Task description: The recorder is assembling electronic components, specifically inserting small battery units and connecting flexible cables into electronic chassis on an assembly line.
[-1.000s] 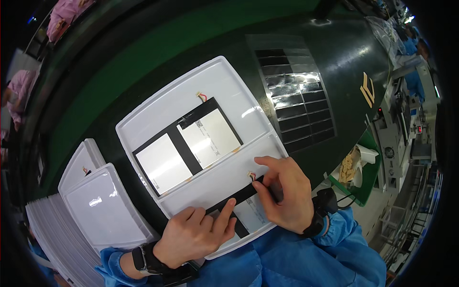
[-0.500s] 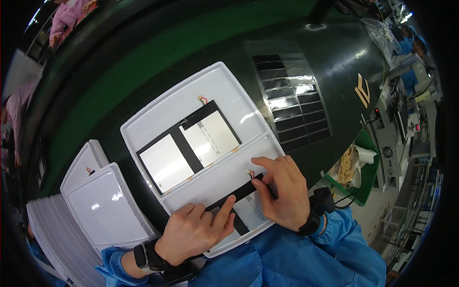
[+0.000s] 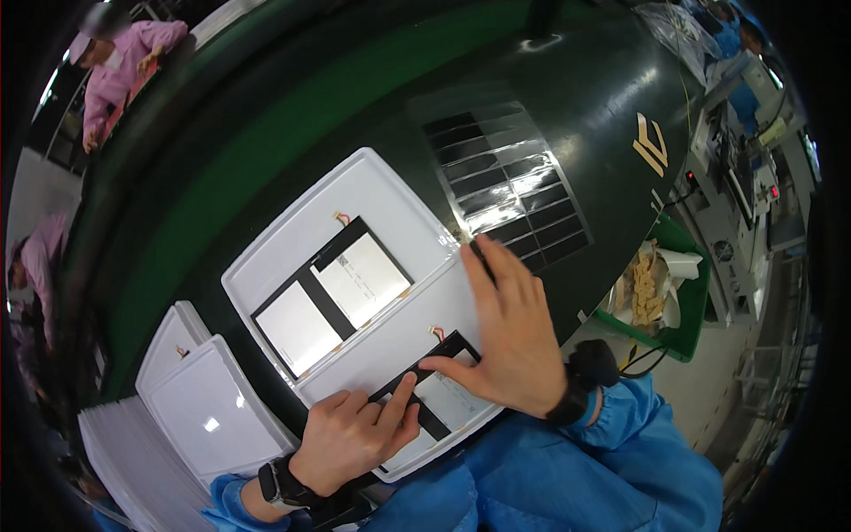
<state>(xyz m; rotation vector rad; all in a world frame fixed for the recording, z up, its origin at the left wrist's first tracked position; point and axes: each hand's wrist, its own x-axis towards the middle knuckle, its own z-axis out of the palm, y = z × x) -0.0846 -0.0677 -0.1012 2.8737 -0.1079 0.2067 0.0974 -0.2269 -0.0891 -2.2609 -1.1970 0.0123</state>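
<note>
Two flat battery packs, each with silver-white cells, black strips and a small coloured-wire connector, lie in a white tray (image 3: 284, 239). The far battery pack (image 3: 359, 284) lies untouched. On the near battery pack (image 3: 456, 403), my left hand (image 3: 355, 439) presses its outstretched index fingertip to the black strip; its other fingers are curled. My right hand (image 3: 519, 346) is open over the tray's right edge, its thumb at the same strip and its fingers pointing toward a clear sheet of black adhesive strips (image 3: 554, 213). A dark bit shows between those fingertips; I cannot tell what it is.
Stacked white trays (image 3: 204, 408) stand at the left. A green bin (image 3: 687, 328) with tan scraps is at the right, near grey equipment (image 3: 727, 248). Tan strips (image 3: 651, 146) lie on the dark table. People in pink (image 3: 124, 66) work at the far left.
My right hand has let go of the strip's right end and stretched its fingers away toward the sheet. My left index finger stays on the strip. The whole view has shifted slightly.
</note>
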